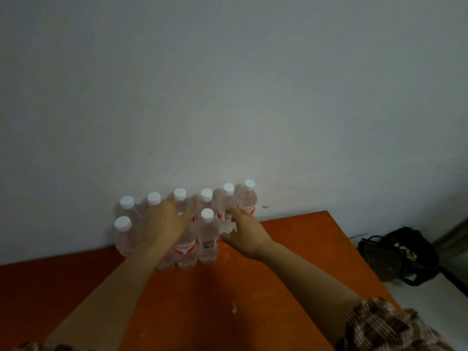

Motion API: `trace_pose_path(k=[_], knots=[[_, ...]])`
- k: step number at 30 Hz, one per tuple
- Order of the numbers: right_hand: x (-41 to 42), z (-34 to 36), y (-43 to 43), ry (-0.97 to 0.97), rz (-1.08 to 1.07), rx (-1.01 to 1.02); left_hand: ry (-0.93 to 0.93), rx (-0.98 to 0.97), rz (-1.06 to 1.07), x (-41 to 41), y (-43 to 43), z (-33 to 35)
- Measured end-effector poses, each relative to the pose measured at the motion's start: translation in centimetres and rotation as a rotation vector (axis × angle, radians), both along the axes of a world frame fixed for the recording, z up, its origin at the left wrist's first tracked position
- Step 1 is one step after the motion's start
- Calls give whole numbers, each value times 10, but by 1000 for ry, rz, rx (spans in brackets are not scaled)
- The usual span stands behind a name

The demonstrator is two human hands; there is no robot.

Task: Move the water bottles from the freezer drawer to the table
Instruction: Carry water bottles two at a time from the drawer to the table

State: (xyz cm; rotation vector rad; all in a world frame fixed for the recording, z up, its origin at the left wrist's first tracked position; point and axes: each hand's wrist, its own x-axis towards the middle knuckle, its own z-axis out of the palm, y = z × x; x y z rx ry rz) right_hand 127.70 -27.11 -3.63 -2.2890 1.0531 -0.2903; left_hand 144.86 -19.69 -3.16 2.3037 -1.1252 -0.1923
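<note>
Against a pale wall [228, 97], an orange counter [202, 300] carries the water bottles [206, 239], clustered upright at its back edge; a black bag [397, 254] sits off to the right. The left hand [166, 226] curls its grip down over a front bottle [186, 252], hiding the cap; the right hand [244, 234] closes its grip low on a back bottle [228, 198], as far as the blur allows. Setting down well likely means bases flat, bottles snug to their neighbours, and a gentle release that topples nothing. Count: eight caps showing, at least one more bottle under the left hand; two hands; one bag.
</note>
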Motion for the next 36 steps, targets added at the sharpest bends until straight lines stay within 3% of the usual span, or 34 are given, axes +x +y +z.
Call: trace_pose_path(k=[3, 13, 24, 36], knots=[[-44, 5, 11, 41, -58, -50, -38, -95, -124, -41, -3, 12], [-288, 14, 95, 280, -386, -156, -93, 34, -603, -269, 6, -3], [-585, -17, 321, 352, -937, -30, -138, 160, -1090, -600, 150, -27], [-832, 2, 496, 432, -1465, 55, -276, 101, -1578, -916, 280, -8]])
